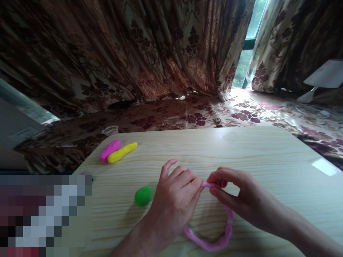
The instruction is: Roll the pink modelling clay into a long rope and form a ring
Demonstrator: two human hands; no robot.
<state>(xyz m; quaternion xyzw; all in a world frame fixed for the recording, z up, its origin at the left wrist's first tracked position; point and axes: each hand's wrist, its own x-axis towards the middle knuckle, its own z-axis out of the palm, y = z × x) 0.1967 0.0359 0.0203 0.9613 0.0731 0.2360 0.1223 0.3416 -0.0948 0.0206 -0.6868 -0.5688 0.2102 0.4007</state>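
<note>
A pink rope of modelling clay (pixel 213 245) curves in a loop over the table, its lower part near the tabletop. My left hand (pixel 177 196) pinches the loop's upper part from the left, with one finger raised. From the right, my right hand (pixel 241 192) grips the same stretch between thumb and fingers, close to the left fingertips. A short piece of pink shows between the two hands; whether the ends are joined there is hidden. Left of my left hand sits a green clay ball (pixel 143 196) with small pink specks.
A yellow clay roll (pixel 122 152) lies against a magenta clay lump (pixel 110 150) at the table's far left. The wooden table (pixel 203 146) borders a patterned cloth surface. A white lamp (pixel 324 76) stands at the right, before curtains. The lower left is pixelated.
</note>
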